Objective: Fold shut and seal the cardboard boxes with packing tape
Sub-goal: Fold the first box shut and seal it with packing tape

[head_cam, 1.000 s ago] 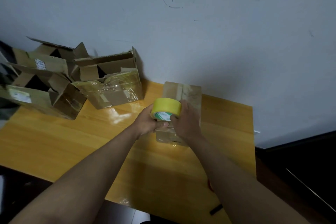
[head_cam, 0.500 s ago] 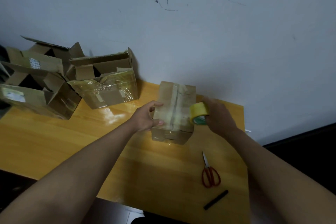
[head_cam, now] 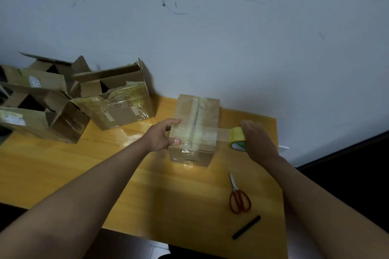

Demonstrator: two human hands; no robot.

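Small closed brown cardboard box [head_cam: 194,130] standing on the yellow wooden table [head_cam: 126,174] near the wall, its top flaps folded shut and a lengthwise band of clear tape along the centre seam. A second strip of clear packing tape [head_cam: 223,135] runs crosswise over the top and bridges the short gap to the yellow roll of packing tape [head_cam: 237,139], held just beside the box's right edge. The left hand [head_cam: 162,135] grips the box's left top edge, thumb pressed on the lid over the strip's start and fingers extended along the side; the right hand [head_cam: 257,143] is curled around the roll. The box appears light and fairly stiff, though its glossy taped faces look slippery; a hold at the upper edges or corners, as here, should keep it steady against the pull of the tape. The drawn strip is thin and sticky and would likely wrinkle or fold onto itself if slackened. Red-handled scissors [head_cam: 239,197] and a short black stick [head_cam: 246,227] lie on the table near the right forearm. Several open, unsealed cardboard boxes [head_cam: 113,101] stand well apart at the far left, against the white scuffed wall [head_cam: 231,38].
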